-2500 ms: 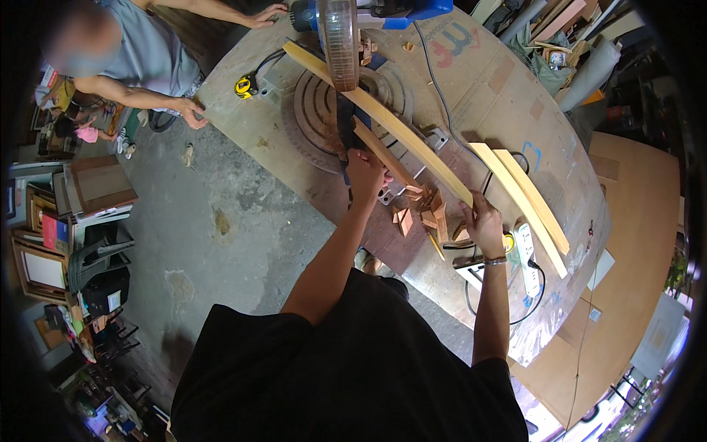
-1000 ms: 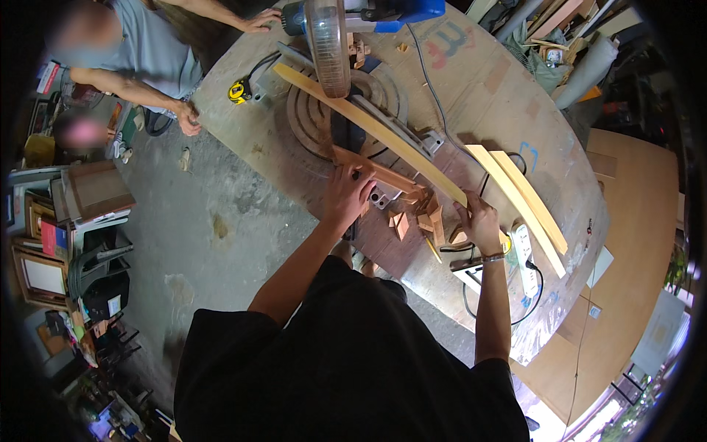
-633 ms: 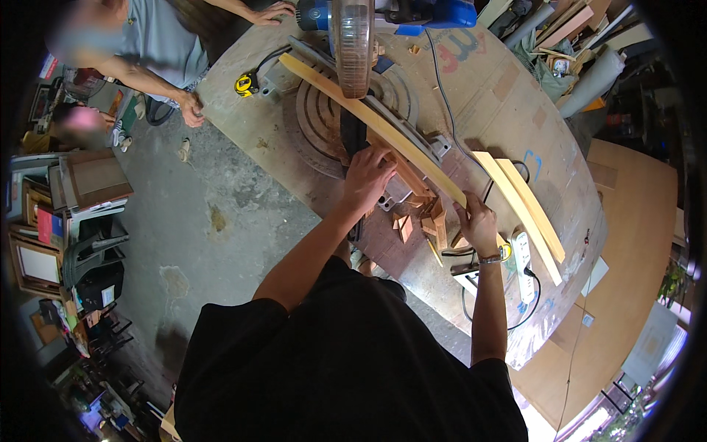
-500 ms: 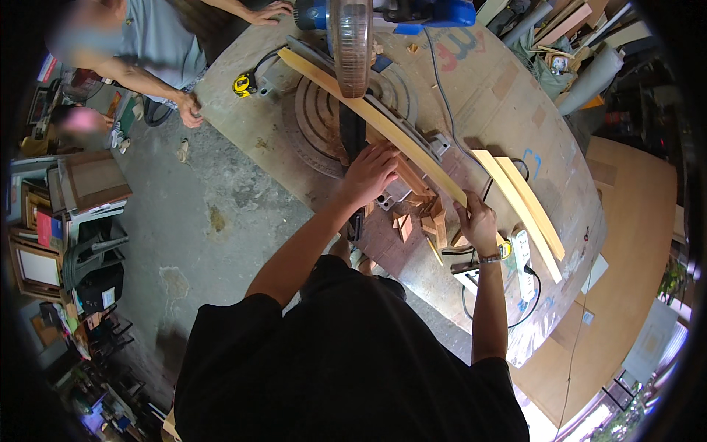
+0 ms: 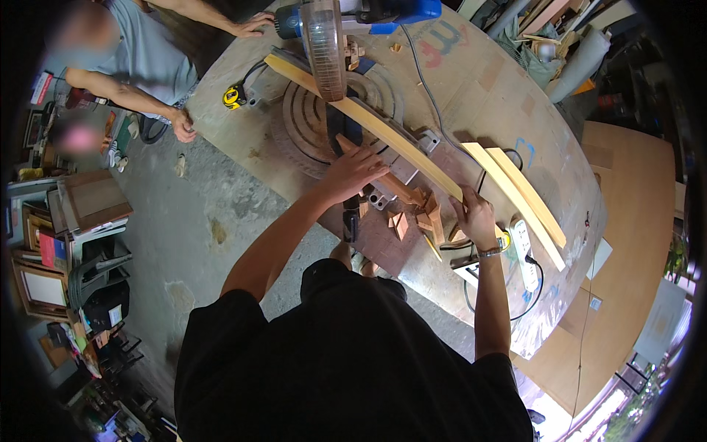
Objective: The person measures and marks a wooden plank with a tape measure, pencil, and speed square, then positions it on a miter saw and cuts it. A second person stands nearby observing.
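A long pale wooden strip lies slantwise across the round base of a mitre saw, passing beneath its clear guard. My right hand grips the near right end of this strip, fingers closed around it. Closer to me, my left hand is closed over a shorter brown wooden strip, which sits apart from the pale one at its upper left end. The palm and part of the brown strip are hidden under the fingers. Several brown offcuts lie between my hands.
Two more pale strips rest on the table at the right, beside a white power strip with cords. A yellow tape measure lies at the far left. Another person's hand is by the table edge; their other hand is near the saw.
My left hand has shifted left and toward me, and the brown strip has swung away from the pale strip. My right hand keeps its hold. The whole view has shifted slightly.
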`<state>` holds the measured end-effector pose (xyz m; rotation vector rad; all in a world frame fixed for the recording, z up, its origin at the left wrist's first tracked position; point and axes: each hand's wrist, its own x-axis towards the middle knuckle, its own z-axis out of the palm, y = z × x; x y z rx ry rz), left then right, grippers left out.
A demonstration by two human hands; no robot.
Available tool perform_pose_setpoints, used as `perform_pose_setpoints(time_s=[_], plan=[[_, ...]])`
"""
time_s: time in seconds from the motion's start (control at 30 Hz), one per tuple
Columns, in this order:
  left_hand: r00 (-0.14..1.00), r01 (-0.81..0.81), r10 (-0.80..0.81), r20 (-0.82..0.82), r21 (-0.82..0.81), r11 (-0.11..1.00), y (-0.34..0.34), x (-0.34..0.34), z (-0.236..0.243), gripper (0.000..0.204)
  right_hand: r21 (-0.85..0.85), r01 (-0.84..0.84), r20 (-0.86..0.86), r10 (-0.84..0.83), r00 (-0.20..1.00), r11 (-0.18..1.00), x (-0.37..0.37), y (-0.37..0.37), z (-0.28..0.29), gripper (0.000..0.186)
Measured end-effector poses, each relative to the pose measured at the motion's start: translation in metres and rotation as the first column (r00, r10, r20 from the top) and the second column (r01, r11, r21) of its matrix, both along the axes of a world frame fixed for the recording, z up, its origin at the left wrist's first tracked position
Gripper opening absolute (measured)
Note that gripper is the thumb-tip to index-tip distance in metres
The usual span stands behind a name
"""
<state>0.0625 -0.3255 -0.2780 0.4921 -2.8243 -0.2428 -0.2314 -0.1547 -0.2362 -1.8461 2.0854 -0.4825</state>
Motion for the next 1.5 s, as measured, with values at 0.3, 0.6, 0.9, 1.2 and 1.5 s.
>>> perform_pose_setpoints(time_s=[0.3, 0.6, 0.9, 1.2, 1.5], plan=[[0.788, -0.266, 0.588, -0.183, 0.759, 0.594, 0.064, 0.046, 0.014, 0.029, 0.006, 0.018, 0.002, -0.018, 1.0, 1.0, -0.001, 0.003, 0.0, 0.033], [0.81, -0.465, 0.557, -0.186, 0.375, 0.802, 0.063, 0.066, 0.001, 0.022, -0.018, -0.013, 0.056, 0.014, 0.998, 1.0, 0.006, -0.002, -0.001, 0.033], [0.436, 0.012, 0.871, 0.227, 0.966, -0.258, 0.07, 0.044, 0.002, 0.019, -0.052, -0.019, -0.001, 0.019, 1.0, 0.998, 0.005, 0.001, 0.004, 0.031], [0.356, 0.154, 0.931, 0.086, 0.977, -0.15, 0.03, -0.019, -0.027, 0.021, -0.008, -0.021, -0.063, 0.021, 0.998, 1.0, 0.012, -0.009, -0.003, 0.031], [0.74, -0.582, 0.645, -0.188, 0.301, 0.755, 0.037, -0.006, -0.005, 0.043, 0.037, -0.018, -0.055, 0.02, 0.998, 0.999, 0.003, -0.001, -0.023, 0.032]])
